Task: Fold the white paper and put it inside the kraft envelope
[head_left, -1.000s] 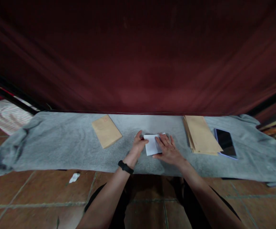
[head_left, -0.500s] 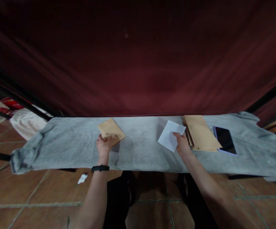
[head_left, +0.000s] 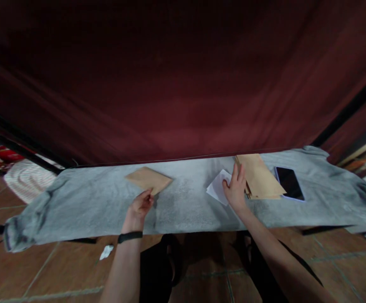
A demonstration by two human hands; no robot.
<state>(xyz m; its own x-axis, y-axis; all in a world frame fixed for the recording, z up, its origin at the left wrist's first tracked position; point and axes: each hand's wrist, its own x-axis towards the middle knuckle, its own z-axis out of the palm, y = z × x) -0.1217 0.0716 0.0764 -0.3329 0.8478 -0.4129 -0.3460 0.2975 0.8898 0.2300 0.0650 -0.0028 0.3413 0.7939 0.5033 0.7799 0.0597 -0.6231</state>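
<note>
My left hand point(head_left: 142, 203) pinches the near corner of a brown paper envelope point(head_left: 148, 178), which looks slightly tilted over the grey cloth. Toward the right, my right hand point(head_left: 236, 192) has its fingers spread, with the thumb over a white sheet of paper point(head_left: 216, 187). Whether the thumb touches the sheet I cannot tell. Part of the sheet is hidden under that hand. Just beyond the right fingers lies a stack of brown envelopes point(head_left: 260, 176), its left edges uneven.
A phone point(head_left: 290, 183) with a pale purple case lies right of the stack. Grey cloth point(head_left: 88, 202) covers the narrow bench, against a dark red panel point(head_left: 183, 109). A white scrap point(head_left: 106, 251) is on the tiled floor, and striped fabric point(head_left: 28, 181) lies at left.
My left hand has closed on the envelope's near corner and turned it. My right hand has let go of the white sheet and spread its fingers. The view has shifted slightly.
</note>
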